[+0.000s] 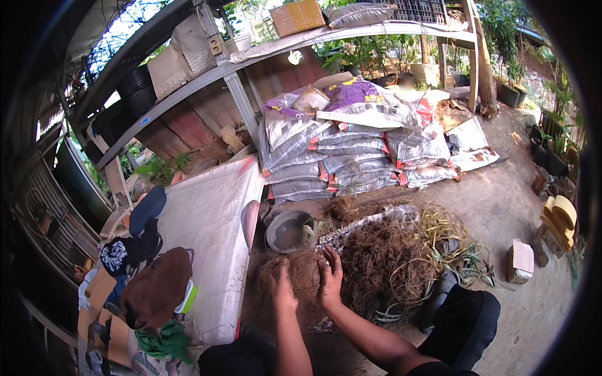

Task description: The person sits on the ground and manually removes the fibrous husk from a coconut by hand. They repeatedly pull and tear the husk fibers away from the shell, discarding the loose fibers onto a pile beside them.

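Observation:
My left hand [283,285] and my right hand [330,276] press from both sides on a rounded clump of brown fibre [304,277], low in front of me. Soil marks the fingers. Just beyond the clump stands a round dark basin [289,231] with murky contents. Right of my right hand lies a heap of reddish-brown fibrous roots [388,263], partly on a silvery plastic sheet. Dry yellowish plant strands [439,225] and some green leaves lie along the heap's right side. The underside of the clump is hidden.
Stacked filled plastic sacks [348,155] stand beyond the basin. A large pale panel [207,211] lies to the left, beside a brown cloth [160,286] and cardboard. On the right are a small block [521,261] and a yellow object [559,221]. My knees flank the work spot.

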